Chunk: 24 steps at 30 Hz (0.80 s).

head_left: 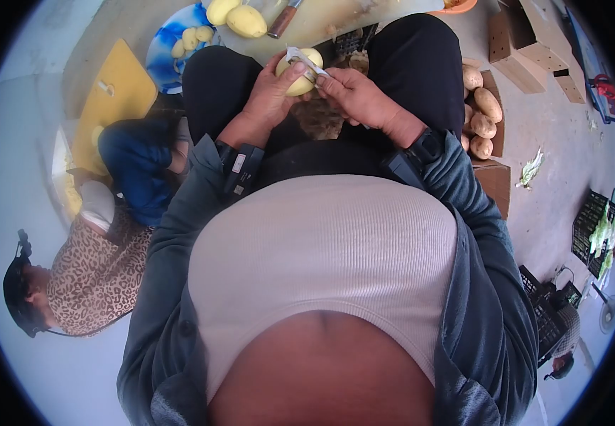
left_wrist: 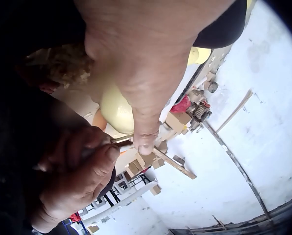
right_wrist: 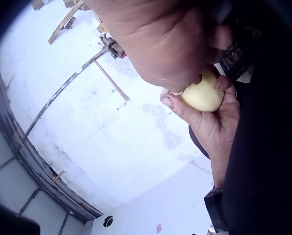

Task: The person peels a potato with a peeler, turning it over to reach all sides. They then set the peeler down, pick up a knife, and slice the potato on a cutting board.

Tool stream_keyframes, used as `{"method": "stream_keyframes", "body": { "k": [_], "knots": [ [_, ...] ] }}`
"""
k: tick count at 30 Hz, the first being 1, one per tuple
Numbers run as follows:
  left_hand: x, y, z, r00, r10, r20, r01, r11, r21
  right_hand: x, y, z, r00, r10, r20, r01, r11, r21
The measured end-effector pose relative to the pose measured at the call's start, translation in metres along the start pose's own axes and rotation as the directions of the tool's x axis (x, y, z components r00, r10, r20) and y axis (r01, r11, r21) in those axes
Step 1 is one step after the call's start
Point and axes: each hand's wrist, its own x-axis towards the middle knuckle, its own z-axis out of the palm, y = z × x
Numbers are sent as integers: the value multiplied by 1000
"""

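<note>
A peeled, pale yellow potato point(head_left: 300, 84) is gripped in my left hand point(head_left: 273, 92), between my knees. My right hand point(head_left: 361, 97) pinches a small peeler point(head_left: 307, 64) against the potato's upper side, its fingers curled round the handle. The right wrist view shows the potato point(right_wrist: 203, 96) in the left palm point(right_wrist: 215, 128), with the right hand point(right_wrist: 160, 44) over its top. In the left wrist view the potato point(left_wrist: 117, 110) lies partly behind the left hand point(left_wrist: 141, 58), and the right hand point(left_wrist: 80, 181) is close below.
Peeled potatoes point(head_left: 246, 21) and a brown-handled knife point(head_left: 284, 19) lie ahead, beside a blue-and-white basin point(head_left: 157, 61) holding smaller pieces. Unpeeled potatoes point(head_left: 488, 104) fill a cardboard box point(head_left: 492, 179) at the right. Another person point(head_left: 98, 273) sits at the left near a yellow board point(head_left: 112, 99).
</note>
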Motion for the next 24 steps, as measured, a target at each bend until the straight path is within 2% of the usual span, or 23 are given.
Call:
{"method": "stream_keyframes", "body": {
  "k": [1,3,4,6,7,8,10,11,12,13,17,20,22,24],
  "knots": [
    [2,-1,-4,1000,3,1,-3,1000,1,-2,-2,0,1000,-3,0,3,1000,-1],
    [3,3,-6,994,-10,111,13,1000,-23,-4,-4,1,998,28,52,-39,976,213],
    [2,6,-4,994,-8,110,10,1000,-23,-3,-2,-2,998,27,53,-38,977,211],
    [-3,15,2,995,-99,13,99,970,-220,0,2,-12,985,-21,169,-90,781,618],
    [-2,16,0,993,-103,57,113,967,-227,1,3,-13,993,-57,100,-27,731,682],
    [-2,17,1,993,-100,55,110,968,-227,2,2,-14,999,-41,12,23,735,678],
    [-3,18,4,993,-106,45,113,962,-250,10,12,-15,974,-13,-226,76,958,275],
    [-2,17,2,993,-106,47,114,962,-249,13,19,-13,973,-13,-229,77,958,275],
    [-1,15,0,994,-97,50,107,962,-250,15,21,-10,895,-285,-344,261,959,-115],
    [1,13,-1,995,-88,54,99,963,-253,16,23,-8,760,-556,-336,357,789,-500],
    [-4,13,0,998,-57,30,62,979,-194,3,4,-6,812,-499,-302,311,808,-500],
    [-4,13,1,995,-31,95,46,985,-163,2,3,-3,823,-523,-221,351,775,-525],
    [-2,12,0,994,-1,107,16,990,-142,4,6,-2,824,-552,-131,359,686,-633],
    [-2,11,0,993,5,121,12,991,-134,4,7,-1,832,-542,-119,340,668,-662]
  ]
}}
